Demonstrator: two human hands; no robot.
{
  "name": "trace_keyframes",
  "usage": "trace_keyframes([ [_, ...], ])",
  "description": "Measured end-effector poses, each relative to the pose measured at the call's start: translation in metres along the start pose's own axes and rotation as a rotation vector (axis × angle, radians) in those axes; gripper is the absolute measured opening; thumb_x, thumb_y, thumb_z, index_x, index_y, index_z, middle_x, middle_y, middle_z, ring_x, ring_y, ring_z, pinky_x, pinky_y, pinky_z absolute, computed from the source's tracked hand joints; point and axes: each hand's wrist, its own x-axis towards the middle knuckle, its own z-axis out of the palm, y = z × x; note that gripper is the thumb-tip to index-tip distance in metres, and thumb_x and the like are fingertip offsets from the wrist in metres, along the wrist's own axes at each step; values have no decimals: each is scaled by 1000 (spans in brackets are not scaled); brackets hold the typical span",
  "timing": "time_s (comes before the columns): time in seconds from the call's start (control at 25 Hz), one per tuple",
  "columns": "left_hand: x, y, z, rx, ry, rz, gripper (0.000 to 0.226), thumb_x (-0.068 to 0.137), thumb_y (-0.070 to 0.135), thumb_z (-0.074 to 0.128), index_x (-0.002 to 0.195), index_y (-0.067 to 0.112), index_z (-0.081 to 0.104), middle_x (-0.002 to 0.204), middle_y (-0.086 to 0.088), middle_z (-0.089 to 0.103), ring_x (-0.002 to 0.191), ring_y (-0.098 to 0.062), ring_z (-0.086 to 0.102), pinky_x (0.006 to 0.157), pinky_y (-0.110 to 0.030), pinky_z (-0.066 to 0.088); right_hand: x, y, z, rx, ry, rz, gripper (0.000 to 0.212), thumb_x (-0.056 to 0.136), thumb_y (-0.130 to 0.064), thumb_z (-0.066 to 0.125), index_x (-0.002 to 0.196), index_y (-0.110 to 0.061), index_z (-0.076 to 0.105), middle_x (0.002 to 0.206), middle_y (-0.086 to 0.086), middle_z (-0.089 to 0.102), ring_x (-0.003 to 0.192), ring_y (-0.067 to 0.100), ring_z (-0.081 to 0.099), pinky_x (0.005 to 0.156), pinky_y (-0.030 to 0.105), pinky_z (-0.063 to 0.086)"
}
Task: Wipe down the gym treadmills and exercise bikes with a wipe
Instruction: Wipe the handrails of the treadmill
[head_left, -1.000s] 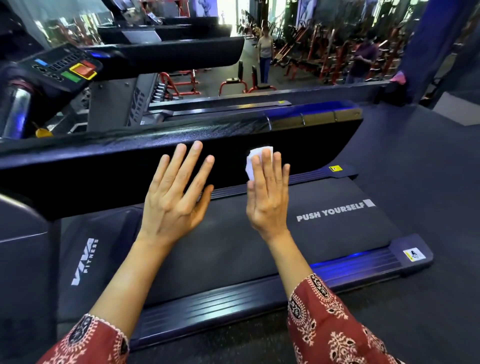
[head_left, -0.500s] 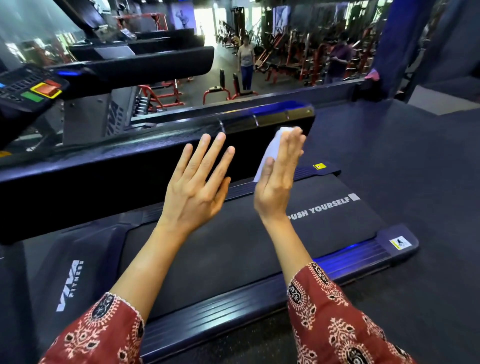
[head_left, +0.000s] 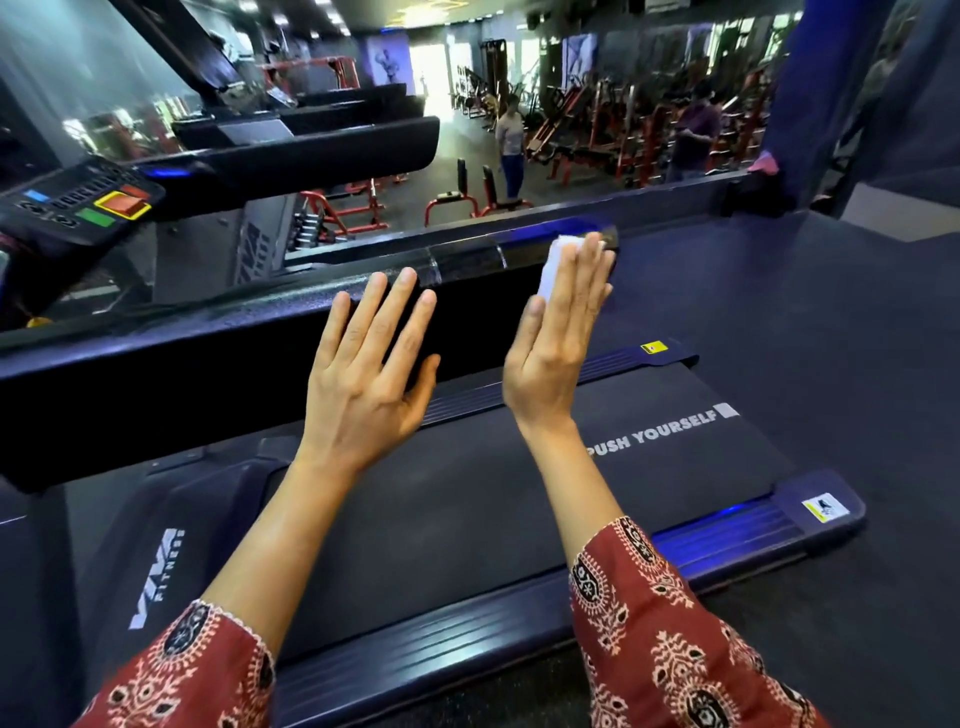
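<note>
1. Right hand (head_left: 563, 338): fingers straight, palm flat, pressing the small white folded wipe (head_left: 551, 270) against the inner face of the glossy black treadmill side rail (head_left: 208, 358), close to the rail's far end. No finger curls round the wipe; only pressure holds it there.
2. Left hand (head_left: 363, 374): open, fingers straight and spread, holding nothing. It sits in front of the same rail at about mid-length. I cannot tell whether it touches the rail.
3. Risk, dropped wipe: the hold is pressure only. If the palm eases off, the wipe would probably fall to the dark grey treadmill belt (head_left: 467, 509) below and pick up dirt.
4. Risk, overshoot: the rail ends just beyond the right fingertips. A stroke carried further that way would run off the end and leave the wipe with nothing behind it.
5. Risk, patchy coverage: the wipe is small and sits on the upper band of the rail face. The lower band and top edge could be missed.
6. Risk, re-soiling: the bare left palm, if rested on the rail, could smudge it again.
7. Risk, key presses: the black control console with red stop button (head_left: 124, 202) stands at far left. Wiping it firmly could trigger a key.
</note>
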Motion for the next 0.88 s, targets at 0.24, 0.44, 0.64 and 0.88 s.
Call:
trace_keyframes([
  [0.24, -14, -23, -12, 59, 59, -59, 44, 90, 22, 60, 131, 6, 53, 135, -18, 53, 129, -29, 44, 110, -44, 27, -17, -19, 9, -2, -53, -9, 45, 100, -10, 34, 142, 6, 26, 149, 27, 27, 145, 29, 11, 118, 52, 14],
  [0.44, -30, -52, -30, 94, 64, -100, 42, 90, 25, 60, 128, 6, 56, 132, -16, 56, 124, -29, 48, 109, -43, 28, -28, -56, 27, 7, -127, -130, 41, 102, -11, 31, 139, 7, 33, 148, 25, 33, 144, 30, 16, 118, 50, 16],
  [0.64, -34, -88, -48, 75, 56, -166, 36, 92, 30, 56, 118, 6, 62, 121, -13, 64, 113, -26, 55, 102, -43, 34, -17, -98, 48, -136, -160, -249, 36, 101, -10, 34, 123, 6, 59, 130, 22, 57, 128, 37, 46, 116, 48, 18],
  [0.88, -40, -132, -71, 23, 10, -223, 38, 91, 34, 55, 105, 2, 67, 107, -13, 67, 98, -30, 60, 87, -40, 41, -13, -146, 73, -201, -235, -162, 32, 97, -13, 40, 108, 2, 66, 111, 14, 66, 108, 32, 59, 117, 47, 16],
])
